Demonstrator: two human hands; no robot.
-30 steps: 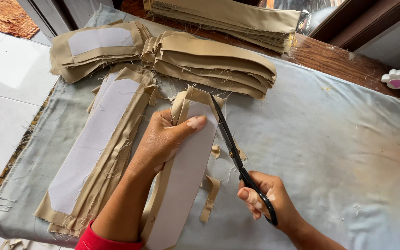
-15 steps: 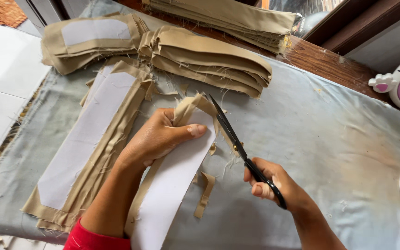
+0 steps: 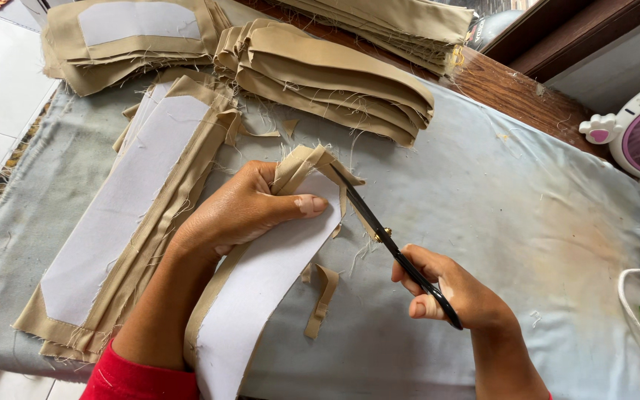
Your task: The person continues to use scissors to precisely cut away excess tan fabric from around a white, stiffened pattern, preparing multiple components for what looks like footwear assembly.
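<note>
Left hand (image 3: pixel 250 211) fingers closed, thumb on top, pinning khaki fabric piece w/ white interfacing (image 3: pixel 261 285) flat on grey padded table cover (image 3: pixel 520 222), just right of trimmed stack (image 3: pixel 124 215). Right hand (image 3: pixel 457 292) closed thru black scissors (image 3: pixel 394 248), blades at frayed top edge. Fabric light, limp (likely shifts easily); best held close to cut line.

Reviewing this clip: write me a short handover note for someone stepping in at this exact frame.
Left hand: pins the khaki fabric piece with white lining to the padded table, thumb near the folded top end.
Right hand: holds black scissors, blades at the piece's top right edge.
Done: a trimmed strip lies beside the piece; similar lined pieces are stacked at left, folded stacks behind.
Left: the frayed top end of the held piece looks untrimmed.
</note>
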